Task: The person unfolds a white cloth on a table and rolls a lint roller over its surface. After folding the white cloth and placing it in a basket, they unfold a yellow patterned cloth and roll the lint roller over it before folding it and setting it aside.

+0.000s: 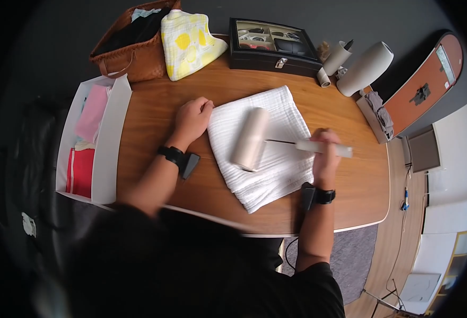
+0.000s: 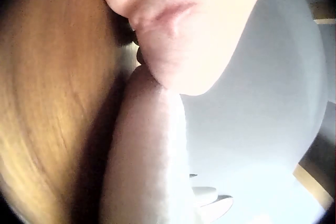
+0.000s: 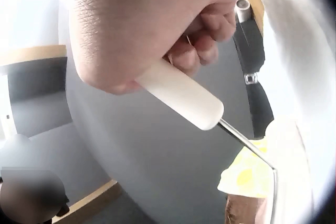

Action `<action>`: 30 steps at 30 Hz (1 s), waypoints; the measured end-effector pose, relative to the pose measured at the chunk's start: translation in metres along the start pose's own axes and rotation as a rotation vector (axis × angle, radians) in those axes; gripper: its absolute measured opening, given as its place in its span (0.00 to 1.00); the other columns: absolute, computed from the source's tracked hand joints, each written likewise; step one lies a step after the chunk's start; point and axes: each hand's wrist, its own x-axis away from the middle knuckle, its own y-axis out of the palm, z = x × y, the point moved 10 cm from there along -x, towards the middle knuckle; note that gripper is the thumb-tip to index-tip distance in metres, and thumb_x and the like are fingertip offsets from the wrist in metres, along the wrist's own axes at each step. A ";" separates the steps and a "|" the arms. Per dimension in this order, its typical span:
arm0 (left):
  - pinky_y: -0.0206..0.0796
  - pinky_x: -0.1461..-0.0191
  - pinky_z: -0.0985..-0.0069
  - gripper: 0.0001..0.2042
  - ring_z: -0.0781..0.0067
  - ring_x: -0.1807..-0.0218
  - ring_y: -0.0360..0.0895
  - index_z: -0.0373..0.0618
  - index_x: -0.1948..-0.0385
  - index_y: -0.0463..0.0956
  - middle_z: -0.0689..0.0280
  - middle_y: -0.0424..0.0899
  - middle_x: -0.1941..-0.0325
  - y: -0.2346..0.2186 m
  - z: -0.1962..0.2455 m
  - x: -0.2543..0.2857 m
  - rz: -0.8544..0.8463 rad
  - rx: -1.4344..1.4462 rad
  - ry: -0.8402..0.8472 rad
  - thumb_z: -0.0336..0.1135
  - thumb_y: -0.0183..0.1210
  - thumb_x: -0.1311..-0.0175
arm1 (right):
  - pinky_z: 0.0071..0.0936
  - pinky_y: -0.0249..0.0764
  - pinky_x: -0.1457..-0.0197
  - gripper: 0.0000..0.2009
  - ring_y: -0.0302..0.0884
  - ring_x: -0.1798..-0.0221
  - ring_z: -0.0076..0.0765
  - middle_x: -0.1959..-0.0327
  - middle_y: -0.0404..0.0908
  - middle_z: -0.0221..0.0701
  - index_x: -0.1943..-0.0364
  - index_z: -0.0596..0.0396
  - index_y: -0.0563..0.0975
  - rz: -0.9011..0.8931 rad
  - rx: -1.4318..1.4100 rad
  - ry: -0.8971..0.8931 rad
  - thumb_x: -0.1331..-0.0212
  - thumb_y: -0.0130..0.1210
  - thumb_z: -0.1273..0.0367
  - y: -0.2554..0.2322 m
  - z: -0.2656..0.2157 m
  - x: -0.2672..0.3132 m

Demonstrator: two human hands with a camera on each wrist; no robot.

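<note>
A folded white gauzy cloth lies on the wooden table in front of me. On it is a lint roller with a pale, wide cylinder, blurred in the head view. My right hand grips its white handle, fingers curled round it; a thin metal rod runs from handle to cylinder. At the cloth's far left corner, my left hand holds the edge with bent fingers. The left wrist view shows this hand close up against the cloth, its fingertips mostly hidden.
To the left stands a white box of folded clothes. At the back are a brown basket, a yellow-and-white cloth and a black glasses case. A white vase and a skateboard-like orange board stand back right.
</note>
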 end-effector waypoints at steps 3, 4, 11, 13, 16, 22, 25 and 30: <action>0.76 0.52 0.56 0.13 0.45 0.57 0.86 0.41 0.61 0.86 0.51 0.89 0.62 -0.001 -0.003 -0.001 0.027 -0.011 0.031 0.41 0.61 0.25 | 0.30 0.76 0.60 0.10 0.82 0.63 0.31 0.62 0.88 0.37 0.61 0.61 0.86 -0.257 0.180 0.160 0.28 0.58 0.68 0.051 0.007 0.014; 0.76 0.52 0.56 0.13 0.45 0.57 0.86 0.41 0.61 0.86 0.51 0.89 0.62 -0.001 -0.003 -0.001 0.023 -0.011 0.034 0.42 0.61 0.25 | 0.30 0.79 0.59 0.10 0.84 0.61 0.31 0.58 0.90 0.39 0.58 0.62 0.88 -0.352 0.223 0.208 0.28 0.59 0.69 0.065 0.006 0.019; 0.76 0.53 0.55 0.13 0.44 0.58 0.86 0.41 0.61 0.86 0.50 0.88 0.63 -0.003 -0.002 0.001 0.032 -0.011 0.036 0.42 0.61 0.25 | 0.30 0.79 0.52 0.09 0.83 0.59 0.31 0.61 0.88 0.36 0.62 0.61 0.86 -0.151 0.129 0.146 0.28 0.59 0.69 -0.001 0.008 0.001; 0.76 0.53 0.54 0.13 0.44 0.58 0.86 0.41 0.61 0.86 0.50 0.88 0.63 -0.002 -0.001 0.001 0.036 -0.013 0.041 0.42 0.61 0.25 | 0.28 0.78 0.50 0.09 0.82 0.58 0.30 0.62 0.87 0.34 0.63 0.61 0.84 0.037 -0.041 0.077 0.28 0.58 0.70 -0.036 0.012 -0.008; 0.75 0.54 0.54 0.13 0.44 0.58 0.86 0.41 0.62 0.86 0.51 0.88 0.64 -0.001 -0.001 0.001 0.023 -0.008 0.014 0.42 0.61 0.25 | 0.29 0.76 0.53 0.09 0.81 0.58 0.32 0.63 0.84 0.35 0.63 0.59 0.81 -0.050 -0.205 0.026 0.26 0.55 0.68 -0.047 0.006 -0.022; 0.75 0.55 0.54 0.13 0.44 0.59 0.86 0.41 0.63 0.86 0.51 0.88 0.65 -0.002 0.001 -0.001 0.047 -0.027 0.061 0.42 0.61 0.25 | 0.28 0.76 0.54 0.08 0.82 0.57 0.30 0.57 0.88 0.35 0.59 0.55 0.82 -0.125 0.028 0.370 0.25 0.58 0.66 0.007 0.042 0.010; 0.75 0.55 0.54 0.13 0.45 0.60 0.86 0.41 0.62 0.86 0.51 0.88 0.65 -0.004 0.003 0.001 0.051 -0.035 0.079 0.42 0.61 0.25 | 0.28 0.76 0.55 0.09 0.83 0.56 0.29 0.56 0.90 0.36 0.61 0.55 0.83 -0.298 0.130 0.325 0.26 0.59 0.65 0.035 0.031 0.011; 0.75 0.55 0.54 0.13 0.45 0.59 0.85 0.41 0.62 0.85 0.50 0.88 0.65 -0.004 0.001 0.002 0.046 -0.018 0.066 0.42 0.61 0.25 | 0.31 0.74 0.53 0.09 0.79 0.60 0.32 0.66 0.86 0.36 0.65 0.58 0.81 -0.076 -0.038 0.273 0.28 0.57 0.68 -0.012 0.019 0.002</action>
